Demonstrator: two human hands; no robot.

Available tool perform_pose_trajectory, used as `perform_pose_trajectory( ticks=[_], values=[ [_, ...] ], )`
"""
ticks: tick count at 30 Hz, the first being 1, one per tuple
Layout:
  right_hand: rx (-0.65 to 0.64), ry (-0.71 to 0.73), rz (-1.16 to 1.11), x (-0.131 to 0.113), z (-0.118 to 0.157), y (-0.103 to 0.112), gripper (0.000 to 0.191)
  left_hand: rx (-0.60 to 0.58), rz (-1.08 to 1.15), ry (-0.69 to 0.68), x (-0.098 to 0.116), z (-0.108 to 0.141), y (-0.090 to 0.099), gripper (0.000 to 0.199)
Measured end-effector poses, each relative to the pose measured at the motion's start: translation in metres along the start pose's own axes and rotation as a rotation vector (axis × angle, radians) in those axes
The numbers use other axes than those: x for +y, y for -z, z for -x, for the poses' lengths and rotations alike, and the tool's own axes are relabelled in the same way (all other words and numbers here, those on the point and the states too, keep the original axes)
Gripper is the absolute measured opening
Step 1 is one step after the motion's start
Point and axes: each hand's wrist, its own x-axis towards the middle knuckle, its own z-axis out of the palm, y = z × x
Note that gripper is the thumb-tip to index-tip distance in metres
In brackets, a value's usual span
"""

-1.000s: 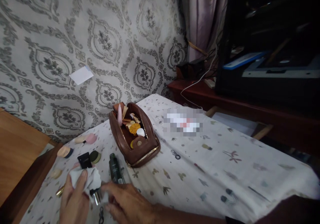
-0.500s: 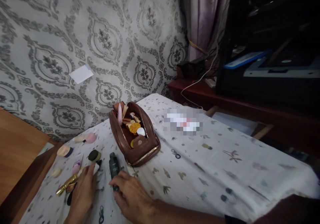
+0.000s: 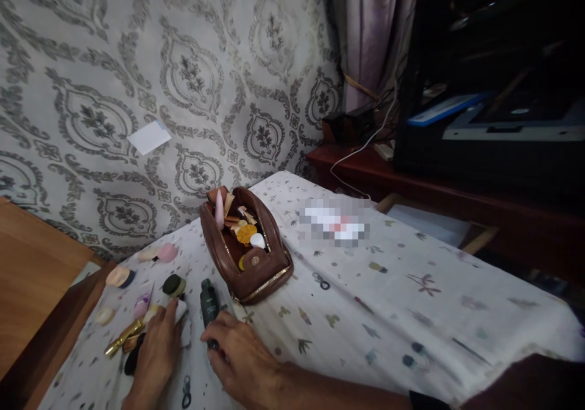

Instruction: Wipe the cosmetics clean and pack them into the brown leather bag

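My left hand [image 3: 158, 346] is low on the left of the table, its fingers closed over a small white item [image 3: 181, 310] with a dark end, largely covered by the hand. My right hand [image 3: 242, 352] grips the lower end of a dark green bottle [image 3: 209, 303], which lies on the cloth. Just beyond the bottle stands an open brown cosmetic bag [image 3: 269, 282], holding a pink tube [image 3: 220, 209], a yellow round piece [image 3: 247, 234] and a white cap [image 3: 257, 240]. A dark green jar [image 3: 174, 285] sits near my left fingertips.
Left of my left hand lie a gold tube [image 3: 123, 337], a purple-and-white tube [image 3: 143, 303], a peach-lidded jar [image 3: 119, 277] and a pink sponge-like piece [image 3: 167, 253]. A blurred-out item [image 3: 336, 222] rests right of the bag. An open drawer [image 3: 429, 227] adjoins the table.
My left hand has shifted slightly right, and the white item in it shows at a different angle. My right hand and the bottle are nearly unmoved.
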Motion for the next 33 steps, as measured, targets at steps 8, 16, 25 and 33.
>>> perform_pose_trajectory(
  ticks=[8,16,25,33],
  values=[
    [-0.027,0.025,0.004,-0.001,-0.002,-0.001,0.028,0.086,0.478,0.29,0.016,-0.015,0.029,0.045],
    [-0.154,0.008,-0.139,-0.006,0.006,0.002,0.03,0.22,0.927,0.602,0.092,-0.017,0.082,0.059],
    [-0.176,-0.157,-0.307,0.003,-0.003,-0.006,0.051,0.437,1.073,0.791,0.121,-0.024,0.096,0.039],
    [-0.112,-0.139,-0.299,0.0,0.0,-0.004,0.03,0.454,1.328,0.838,0.118,-0.029,0.092,0.027]
  ],
)
